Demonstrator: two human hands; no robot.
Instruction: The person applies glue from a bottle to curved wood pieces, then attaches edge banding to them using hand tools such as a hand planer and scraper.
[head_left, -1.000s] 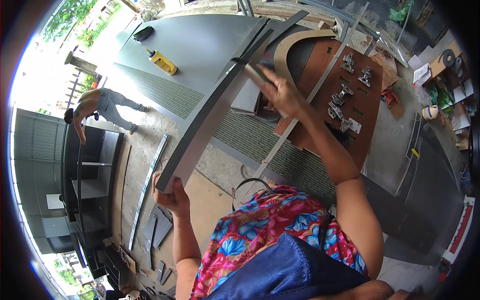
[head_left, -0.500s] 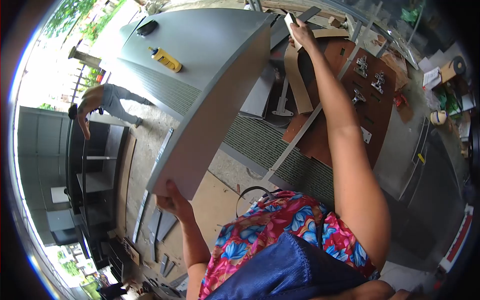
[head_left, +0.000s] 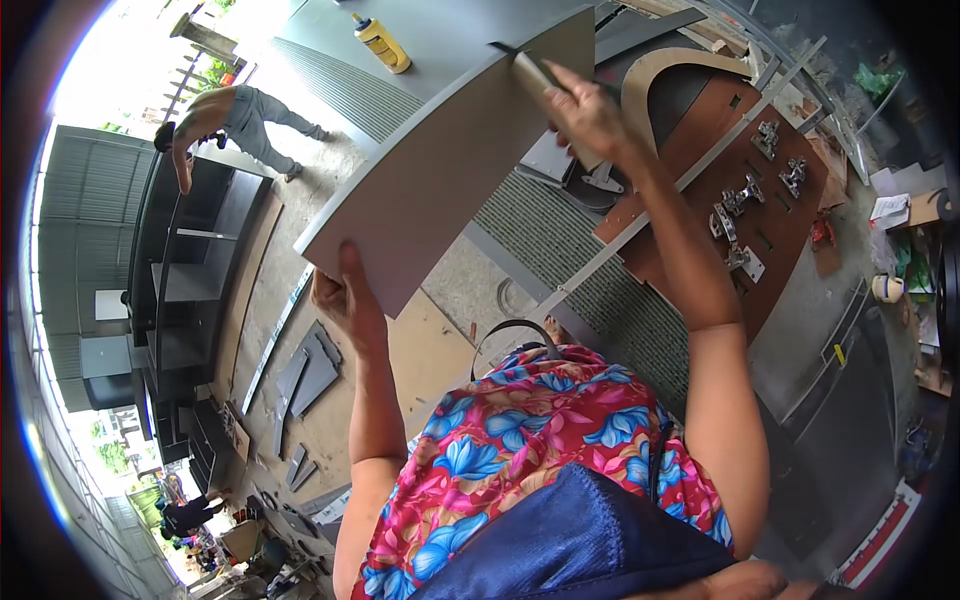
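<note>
A long grey panel [head_left: 430, 170] is held up at a slant in front of me. My left hand [head_left: 348, 300] grips its lower left end, with the thumb on the face and the fingers behind the edge. In my right hand [head_left: 590, 115] is a pale flat block [head_left: 548, 95], its upper tip against the panel's top edge near the far end. A short dark strip shows at that tip. Behind the panel, a yellow bottle [head_left: 383, 45] lies on the grey work surface [head_left: 450, 35].
At right, a brown board [head_left: 700, 130] carries several metal hinges [head_left: 740, 195]. A metal bar [head_left: 640, 225] crosses it. A person [head_left: 235, 115] bends over a dark cabinet [head_left: 200, 280] at left. Grey offcuts [head_left: 310, 370] lie on the floor, and another person [head_left: 190, 515] is at lower left.
My right hand has brought the block down from beyond the panel's far end onto its top edge. The view has shifted, so the panel and my left hand appear higher.
</note>
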